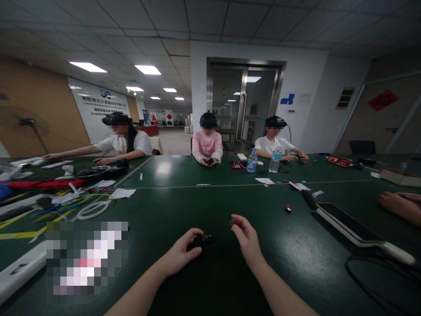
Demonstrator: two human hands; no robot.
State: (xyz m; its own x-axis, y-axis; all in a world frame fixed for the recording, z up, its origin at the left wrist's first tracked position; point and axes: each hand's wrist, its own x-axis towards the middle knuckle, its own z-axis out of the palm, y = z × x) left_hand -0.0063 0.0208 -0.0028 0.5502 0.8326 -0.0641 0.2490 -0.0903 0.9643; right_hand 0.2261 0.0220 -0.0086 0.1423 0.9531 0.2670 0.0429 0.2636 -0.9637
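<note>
My left hand [184, 252] is closed around a small black device [203, 240] just above the green table, thumb and fingers on its left end. What kind of device it is I cannot make out. To its right, my right hand [246, 239] is raised slightly and pinches a tiny dark piece [232, 222] between thumb and fingertips. That piece is too small to name. A gap separates the two hands, and the piece does not touch the black device. A small red and dark object [288, 209] lies beyond my right hand.
On the green table [171, 202], cables [94, 210] and a white paper [123, 193] lie left. Two water bottles [252, 160] stand at the far side. A white-framed flat device [350, 224] and black cable [362, 276] are right. Several people sit around; a person's hand [399, 206] rests at right.
</note>
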